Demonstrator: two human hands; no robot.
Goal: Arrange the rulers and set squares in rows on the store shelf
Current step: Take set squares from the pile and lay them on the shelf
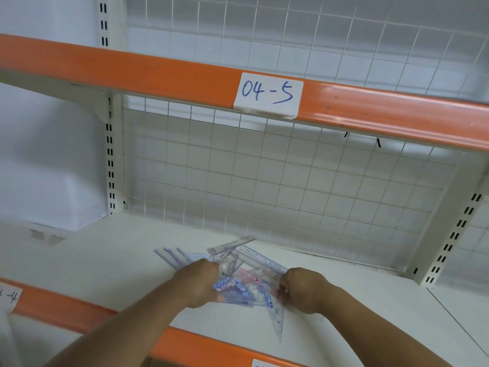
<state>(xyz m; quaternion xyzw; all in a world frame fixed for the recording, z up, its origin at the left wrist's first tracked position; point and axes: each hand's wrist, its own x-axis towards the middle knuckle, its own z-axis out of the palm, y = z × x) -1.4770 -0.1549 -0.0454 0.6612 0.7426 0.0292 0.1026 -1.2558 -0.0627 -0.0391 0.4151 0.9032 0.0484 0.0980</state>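
From my remote seat I look down onto a white shelf [127, 250], and the pile of rulers and set squares [246, 283] lies on it at about 6 o'clock from the middle of the view, loose and crossed over one another, not in rows. My left hand [201, 284] sits on the 9 o'clock side of the pile with its fingers curled down into the clear plastic, gripping a bunch of pieces. My right hand [304, 290] is at the 3 o'clock side, fingers bent in and pinching the pile's edge (the fingertips themselves are mostly hidden behind the knuckles). A few pale rulers [172, 256] fan out flat at 10 o'clock from the left hand. One ruler [232, 244] sticks up toward 12 o'clock, near the wire grid [264, 181] that backs the shelf. One clear set square [276, 320] points out of the pile toward 6 o'clock, its tip close to the front edge. An orange rail [132, 67] of the shelf above runs across the top of the view and carries a white label [268, 95] handwritten "04-5" at 12 o'clock. The lower orange rail [66, 311] fronts my shelf at 8 o'clock, with a second label [9, 298] cut off at the left border.
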